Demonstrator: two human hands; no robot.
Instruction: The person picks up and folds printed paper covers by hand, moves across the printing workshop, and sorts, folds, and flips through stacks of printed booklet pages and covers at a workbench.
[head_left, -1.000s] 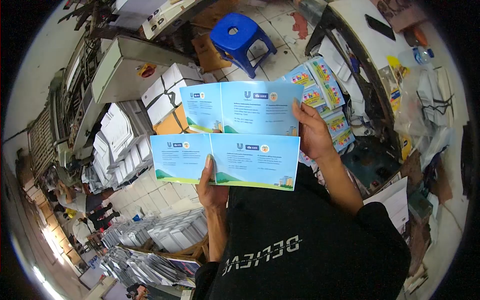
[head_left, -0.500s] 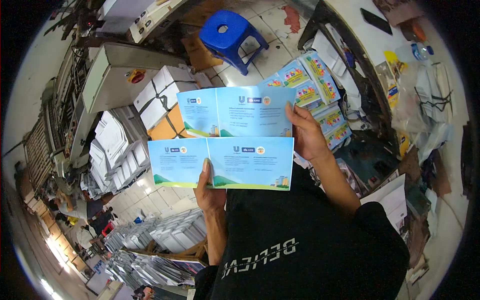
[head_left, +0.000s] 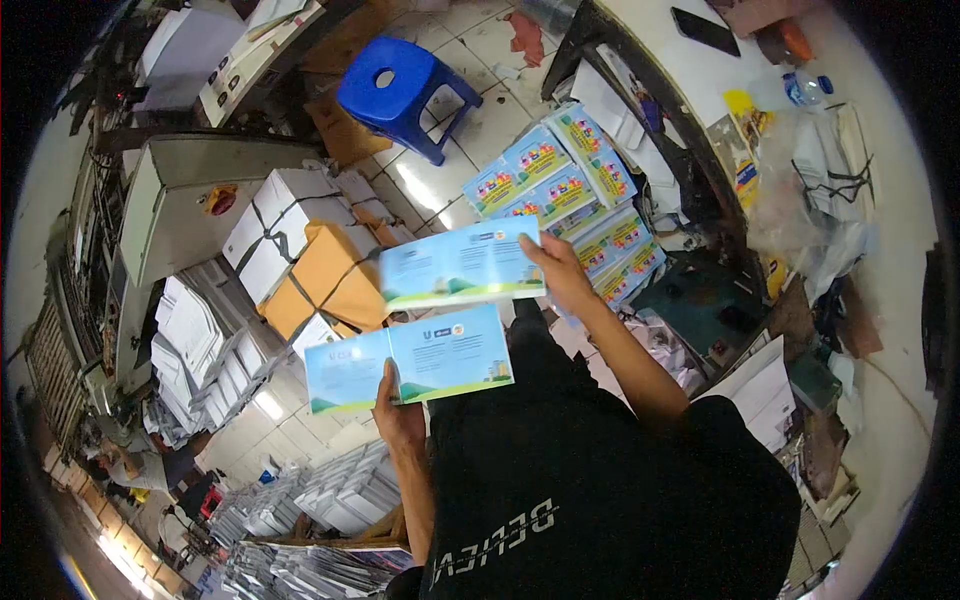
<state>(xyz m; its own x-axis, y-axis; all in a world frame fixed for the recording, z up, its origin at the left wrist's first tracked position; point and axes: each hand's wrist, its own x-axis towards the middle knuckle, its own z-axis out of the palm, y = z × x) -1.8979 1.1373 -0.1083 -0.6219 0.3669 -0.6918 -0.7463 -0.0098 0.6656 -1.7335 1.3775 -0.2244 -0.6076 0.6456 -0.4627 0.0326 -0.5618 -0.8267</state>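
Two open light-blue booklets show in the head view, one above the other. My left hand point(head_left: 400, 415) grips the lower booklet point(head_left: 450, 355) at its bottom edge, thumb on top near the fold. The upper booklet point(head_left: 455, 265) is pinched at its right end by my right hand point(head_left: 555, 272); its other fingers are hidden behind. Both booklets carry logos, small print and a green landscape strip along the bottom. Beyond my right hand lie stacks of blue and yellow printed booklets point(head_left: 565, 185).
A blue plastic stool point(head_left: 400, 90) stands on the tiled floor. Strapped paper bundles point(head_left: 290, 215), one with orange wrapping point(head_left: 325, 280), sit to the left. A phone point(head_left: 705, 32) and a water bottle point(head_left: 805, 90) rest on the right-hand table. Stacked paper point(head_left: 350, 485) lies at lower left.
The upper booklet has tilted and drawn apart from the lower one, its right end moving left and down. The lower booklet has tilted slightly. The whole view has shifted.
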